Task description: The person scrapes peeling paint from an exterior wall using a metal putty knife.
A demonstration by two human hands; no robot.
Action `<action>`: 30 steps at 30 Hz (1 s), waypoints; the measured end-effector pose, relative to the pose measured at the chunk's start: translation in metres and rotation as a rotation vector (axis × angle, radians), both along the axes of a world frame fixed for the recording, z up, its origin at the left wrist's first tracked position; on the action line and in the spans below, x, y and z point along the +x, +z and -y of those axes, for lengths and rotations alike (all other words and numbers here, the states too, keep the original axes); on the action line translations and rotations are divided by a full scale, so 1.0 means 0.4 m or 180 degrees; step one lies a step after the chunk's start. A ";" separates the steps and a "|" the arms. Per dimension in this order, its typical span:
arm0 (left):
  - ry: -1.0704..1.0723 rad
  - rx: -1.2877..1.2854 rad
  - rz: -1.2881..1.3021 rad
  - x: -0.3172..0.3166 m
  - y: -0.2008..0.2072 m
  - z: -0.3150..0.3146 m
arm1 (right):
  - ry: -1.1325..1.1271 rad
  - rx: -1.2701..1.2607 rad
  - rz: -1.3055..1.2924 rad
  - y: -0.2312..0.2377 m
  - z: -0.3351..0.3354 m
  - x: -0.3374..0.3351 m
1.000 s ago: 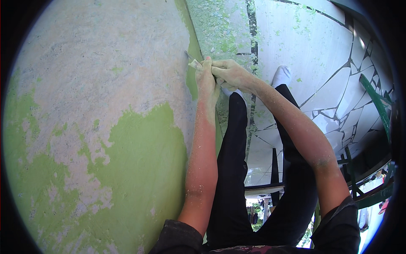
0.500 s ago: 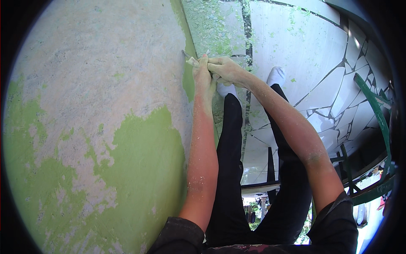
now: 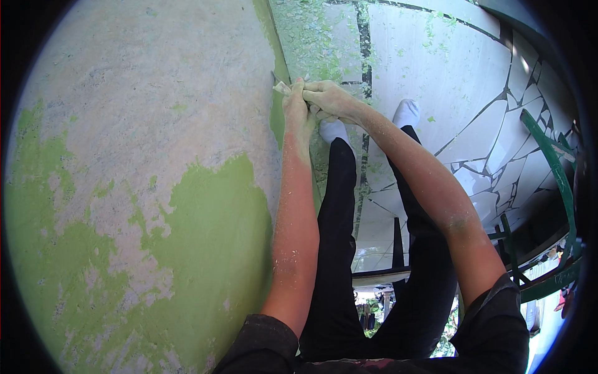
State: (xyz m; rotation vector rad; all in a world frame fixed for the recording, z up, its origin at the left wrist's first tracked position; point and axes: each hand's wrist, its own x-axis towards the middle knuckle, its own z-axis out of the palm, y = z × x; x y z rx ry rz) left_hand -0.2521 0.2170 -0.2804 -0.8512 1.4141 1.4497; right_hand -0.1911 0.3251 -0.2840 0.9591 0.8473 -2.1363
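Both my hands are together at the wall's edge, dusted with pale powder. My left hand [image 3: 296, 107] is closed around a small scraper [image 3: 281, 88], whose whitish part and thin dark blade edge stick out toward the wall; its handle is hidden in my fingers. Pressed up against it from the right, my right hand [image 3: 328, 98] is closed on the same tool. The blade end is by a narrow strip of green paint [image 3: 278, 118] left along the wall's edge. Across the wall [image 3: 149, 106], bare greyish-pink plaster shows above a large patch of green paint [image 3: 218, 212].
Green and white paint flakes [image 3: 311, 37] litter the pale tiled floor [image 3: 430, 62] beside the wall. My white-socked feet [image 3: 407, 112] stand below my hands. A green metal frame [image 3: 551, 156] stands at the right.
My hands and the scraper have shifted very slightly, a little to the left. Both hands keep their grip, and the wall's paint looks much the same.
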 end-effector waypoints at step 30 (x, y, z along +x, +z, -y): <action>-0.0389 -0.0014 -0.0045 -0.122 -0.245 -0.002 | -0.0291 0.0438 -0.0116 -0.174 0.012 -0.082</action>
